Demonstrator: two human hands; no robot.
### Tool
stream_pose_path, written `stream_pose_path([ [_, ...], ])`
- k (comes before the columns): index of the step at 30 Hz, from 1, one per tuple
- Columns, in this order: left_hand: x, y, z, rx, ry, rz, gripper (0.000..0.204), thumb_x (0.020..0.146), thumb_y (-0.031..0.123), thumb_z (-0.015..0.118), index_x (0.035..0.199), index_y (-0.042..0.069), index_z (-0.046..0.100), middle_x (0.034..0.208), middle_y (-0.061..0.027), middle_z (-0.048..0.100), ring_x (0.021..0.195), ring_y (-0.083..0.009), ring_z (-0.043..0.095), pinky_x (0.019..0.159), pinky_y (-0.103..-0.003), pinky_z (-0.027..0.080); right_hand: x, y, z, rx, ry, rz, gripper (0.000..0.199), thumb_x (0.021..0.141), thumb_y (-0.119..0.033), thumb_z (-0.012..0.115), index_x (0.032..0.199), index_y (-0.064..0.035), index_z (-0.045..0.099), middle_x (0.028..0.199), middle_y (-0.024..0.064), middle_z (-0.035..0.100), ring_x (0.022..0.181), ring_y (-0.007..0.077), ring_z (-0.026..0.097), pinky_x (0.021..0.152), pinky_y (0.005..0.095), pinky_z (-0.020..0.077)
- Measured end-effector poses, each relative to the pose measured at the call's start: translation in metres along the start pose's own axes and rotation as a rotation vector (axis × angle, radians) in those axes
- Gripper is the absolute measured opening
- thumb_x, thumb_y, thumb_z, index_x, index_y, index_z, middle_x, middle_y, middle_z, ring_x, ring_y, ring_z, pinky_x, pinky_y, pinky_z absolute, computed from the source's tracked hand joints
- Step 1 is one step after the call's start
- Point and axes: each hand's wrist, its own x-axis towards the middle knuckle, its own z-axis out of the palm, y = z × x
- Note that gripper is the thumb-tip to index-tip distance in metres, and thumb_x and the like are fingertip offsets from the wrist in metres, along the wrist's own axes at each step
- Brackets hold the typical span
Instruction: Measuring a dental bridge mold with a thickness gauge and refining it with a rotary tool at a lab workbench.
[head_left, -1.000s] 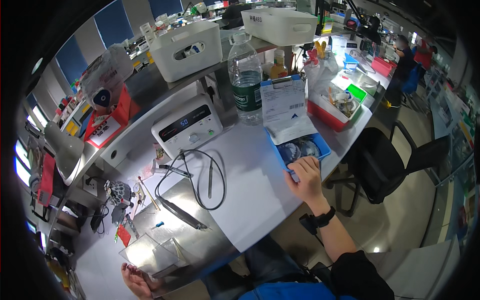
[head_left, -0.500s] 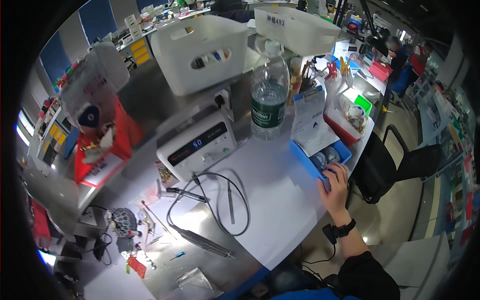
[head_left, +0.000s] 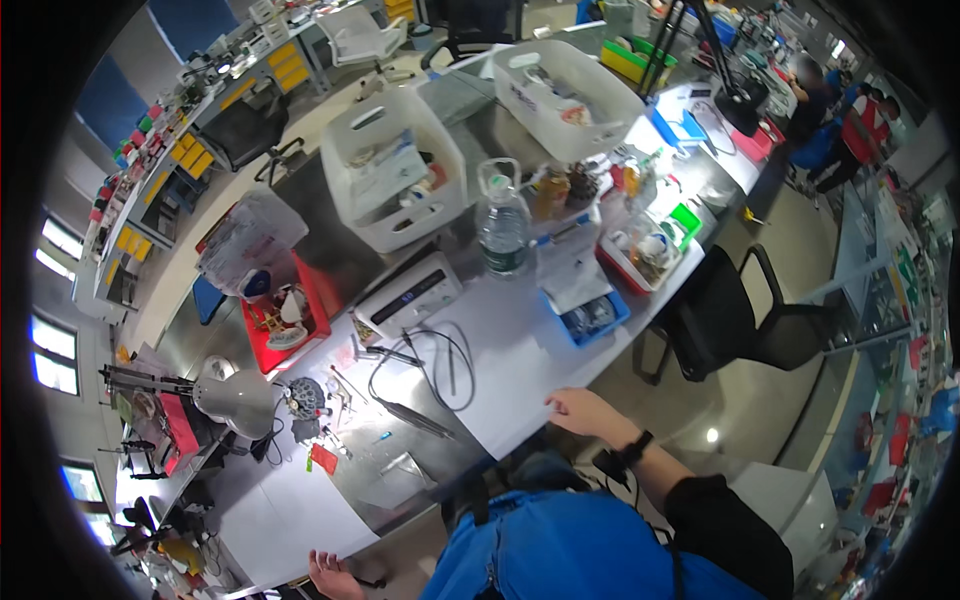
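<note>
The right hand is near the front edge of the worktop, apart from the blue tray; the left hand is near a white sheet.

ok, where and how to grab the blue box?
Near wall of the blue box, most likely, with the right hand coming from the near side of the table: that rim shows bare, while the paper slants over the far end.

The tray is blue, the bin red, the tub white; the garment blue; sleeve, wristband and chair black. The bottle label, blurred, seems green.
</note>
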Motion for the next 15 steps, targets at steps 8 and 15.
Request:
stream_pose_path([
  [8, -0.062, -0.065, 0.125, -0.049, -0.209, -0.049, 0.038, 0.093, 0.024, 0.054, 0.126, 0.006, 0.051, 0.099, -0.0033, 0.057, 0.088, -0.0186, 0.055, 0.078, -0.031, 0.046, -0.001, -0.004, -0.019, -0.32, -0.175, -0.228, 0.029, 0.087, -0.026, 0.063, 0.109, -0.0068, 0.065, 0.095, 0.0135, 0.066, 0.095, 0.0322, 0.063, 0.084, 0.0416, 0.0498],
  [15, -0.067, -0.111, 0.237, 0.257, -0.705, -0.147, 0.037, 0.088, 0.021, 0.056, 0.118, -0.001, 0.055, 0.097, -0.0104, 0.058, 0.088, -0.0223, 0.054, 0.081, -0.034, 0.046, -0.014, 0.018, -0.08, -0.243, 0.074, -0.07, 0.033, 0.084, -0.027, 0.066, 0.11, -0.0049, 0.067, 0.094, 0.0143, 0.068, 0.088, 0.0308, 0.066, 0.079, 0.04, 0.0527],
])
